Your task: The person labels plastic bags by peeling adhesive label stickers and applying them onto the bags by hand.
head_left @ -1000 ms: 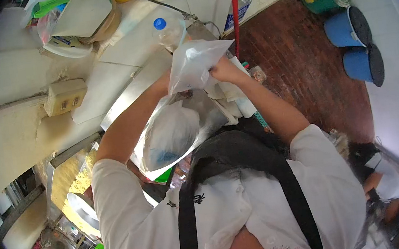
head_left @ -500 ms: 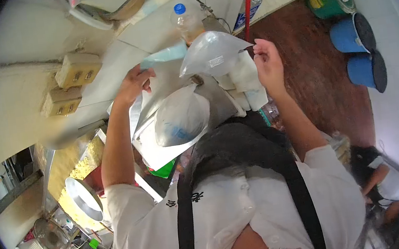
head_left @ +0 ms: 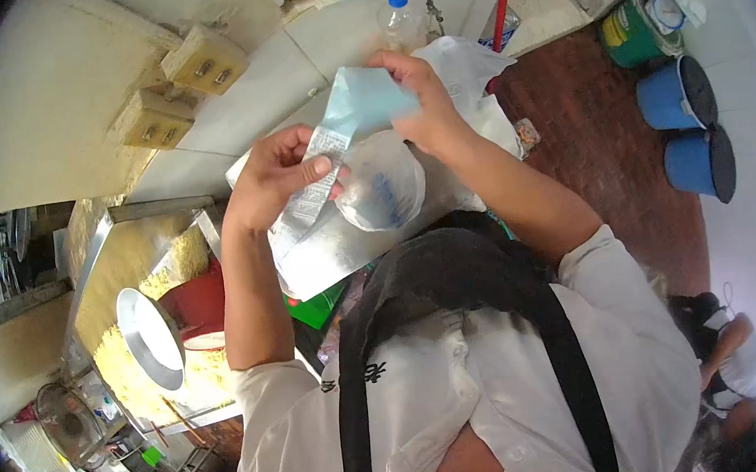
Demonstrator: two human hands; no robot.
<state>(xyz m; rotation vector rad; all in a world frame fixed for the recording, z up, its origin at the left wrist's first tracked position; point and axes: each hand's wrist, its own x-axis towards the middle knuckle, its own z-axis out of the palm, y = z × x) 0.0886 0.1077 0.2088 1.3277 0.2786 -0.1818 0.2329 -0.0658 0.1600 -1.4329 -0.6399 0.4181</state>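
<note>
A light blue plastic packet (head_left: 361, 101) with a strip of small printed text is stretched between my two hands above the counter. My left hand (head_left: 276, 178) pinches its printed lower end, thumb on top. At the upper right end, my right hand (head_left: 428, 102) grips the blue part, which is slightly blurred. Beneath the packet lies a filled, whitish see-through plastic bag (head_left: 387, 192) with blue print; what it contains is unclear. It rests on a white sheet (head_left: 325, 266). Beyond my right hand is another whitish plastic bag (head_left: 470, 64).
A bottle with a blue cap (head_left: 400, 12) stands against the tiled wall. At left, a metal bowl (head_left: 152, 339) and a red container (head_left: 198, 310) sit over yellow noodle-like food (head_left: 116, 367). Blue buckets (head_left: 668, 97) line the right wall. Another person (head_left: 737, 352) is at lower right.
My right hand has left the raised plastic bag and moved left to the light blue packet. My left hand has taken hold of that packet, which is now lifted over the bag with blue print.
</note>
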